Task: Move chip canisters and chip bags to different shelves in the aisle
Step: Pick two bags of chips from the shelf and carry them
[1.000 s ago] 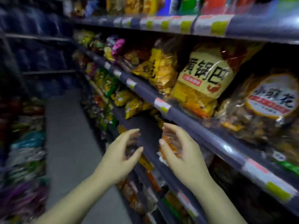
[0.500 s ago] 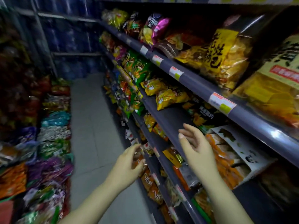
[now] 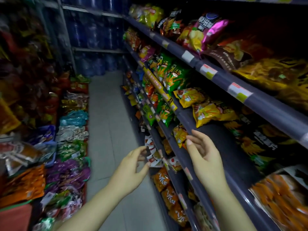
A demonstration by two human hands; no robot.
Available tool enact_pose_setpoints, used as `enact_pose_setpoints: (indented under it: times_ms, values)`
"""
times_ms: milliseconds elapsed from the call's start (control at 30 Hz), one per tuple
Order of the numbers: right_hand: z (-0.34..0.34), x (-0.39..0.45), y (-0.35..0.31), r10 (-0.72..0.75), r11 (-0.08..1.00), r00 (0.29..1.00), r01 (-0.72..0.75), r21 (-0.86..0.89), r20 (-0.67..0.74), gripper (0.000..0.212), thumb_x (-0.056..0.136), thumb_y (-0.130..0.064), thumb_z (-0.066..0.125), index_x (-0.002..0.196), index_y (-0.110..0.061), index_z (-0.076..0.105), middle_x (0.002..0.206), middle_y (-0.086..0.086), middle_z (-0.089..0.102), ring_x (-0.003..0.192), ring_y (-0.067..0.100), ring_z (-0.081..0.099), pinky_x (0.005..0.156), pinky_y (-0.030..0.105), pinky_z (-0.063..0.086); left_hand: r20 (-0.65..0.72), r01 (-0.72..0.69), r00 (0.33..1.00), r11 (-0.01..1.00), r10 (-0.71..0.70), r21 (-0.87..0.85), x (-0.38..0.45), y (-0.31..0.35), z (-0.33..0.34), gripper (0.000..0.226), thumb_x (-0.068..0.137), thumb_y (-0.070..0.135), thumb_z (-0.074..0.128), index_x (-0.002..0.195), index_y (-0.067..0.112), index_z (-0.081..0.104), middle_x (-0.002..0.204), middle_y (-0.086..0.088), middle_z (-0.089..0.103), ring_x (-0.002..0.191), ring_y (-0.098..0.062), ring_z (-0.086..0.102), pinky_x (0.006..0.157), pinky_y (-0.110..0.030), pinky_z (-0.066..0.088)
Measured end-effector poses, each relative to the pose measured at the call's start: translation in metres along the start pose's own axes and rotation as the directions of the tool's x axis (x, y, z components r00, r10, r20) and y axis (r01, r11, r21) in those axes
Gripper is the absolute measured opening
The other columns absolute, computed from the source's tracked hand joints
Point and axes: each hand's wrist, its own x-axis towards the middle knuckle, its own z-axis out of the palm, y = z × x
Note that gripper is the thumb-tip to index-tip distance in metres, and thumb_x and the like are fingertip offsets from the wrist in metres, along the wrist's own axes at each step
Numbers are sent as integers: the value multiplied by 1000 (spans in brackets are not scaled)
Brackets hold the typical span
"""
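Note:
Both of my hands are held out in front of the right-hand shelving and hold nothing. My left hand (image 3: 133, 165) hovers with curled fingers just left of some small red-and-white packets (image 3: 152, 155) on a lower shelf edge. My right hand (image 3: 203, 155) is open, fingers apart, over the front rail of a dark shelf board (image 3: 221, 139) that has a bare stretch. Yellow chip bags (image 3: 211, 112) lie on that board just beyond my fingers, with green chip bags (image 3: 173, 75) further along. No canister is visible.
The shelf above holds pink, brown and gold bags (image 3: 206, 30). Orange bags (image 3: 164, 182) fill the lower shelves. Opposite, on the left, low racks carry many snack packs (image 3: 70, 147). A grey tiled aisle floor (image 3: 108, 122) runs to stacked blue water jugs (image 3: 100, 35).
The view has swung left and down the aisle. Both hands have stayed empty and sunk lower in front of the shelves; the right hand has drawn back from under the shelf to its front rail.

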Motion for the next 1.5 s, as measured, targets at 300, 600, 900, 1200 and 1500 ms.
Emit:
enact_pose_setpoints:
  times_ms: [300, 600, 900, 1200, 1500]
  values:
    - [73, 107, 20, 14, 997, 993, -23, 79, 118, 32, 93, -19, 59, 124, -26, 56, 112, -14, 65, 98, -15, 60, 73, 0, 45, -82, 105, 992, 993, -100, 56, 84, -52, -44, 51, 90, 27, 60, 137, 20, 43, 129, 8, 54, 112, -2, 56, 95, -23, 48]
    - [158, 281, 17, -90, 980, 962, 40, 195, 256, 30, 92, -12, 60, 116, -30, 56, 108, -12, 64, 94, -13, 62, 77, 2, 46, -181, 166, 972, 982, -149, 84, 236, -95, -97, 50, 90, 27, 60, 137, 23, 42, 129, 9, 54, 111, 0, 56, 94, -19, 47]
    - [224, 418, 21, -97, 987, 939, 48, 153, 330, 29, 91, -19, 62, 116, -33, 58, 110, -13, 67, 100, -9, 62, 79, 4, 47, -183, 160, 971, 987, -153, 26, 374, -134, -116, 50, 90, 25, 62, 136, 22, 44, 125, 9, 55, 108, 0, 57, 92, -18, 48]
    - [304, 548, 19, -122, 989, 985, 110, 104, 124, 27, 92, -13, 59, 116, -26, 58, 109, -9, 66, 97, -10, 62, 81, 5, 47, -28, 1, 1000, 1000, -2, -31, 554, -213, -167, 44, 90, 24, 61, 130, 32, 43, 122, 15, 54, 110, 2, 56, 90, -12, 46]
    - [326, 643, 2, -142, 990, 983, 140, -24, -117, 44, 82, -50, 57, 122, -30, 57, 111, -20, 67, 108, -6, 61, 86, 9, 48, 210, -208, 953, 976, 218, -72, 727, -211, -191, 49, 91, 33, 60, 134, 38, 39, 127, 23, 49, 112, 10, 51, 91, -14, 48]
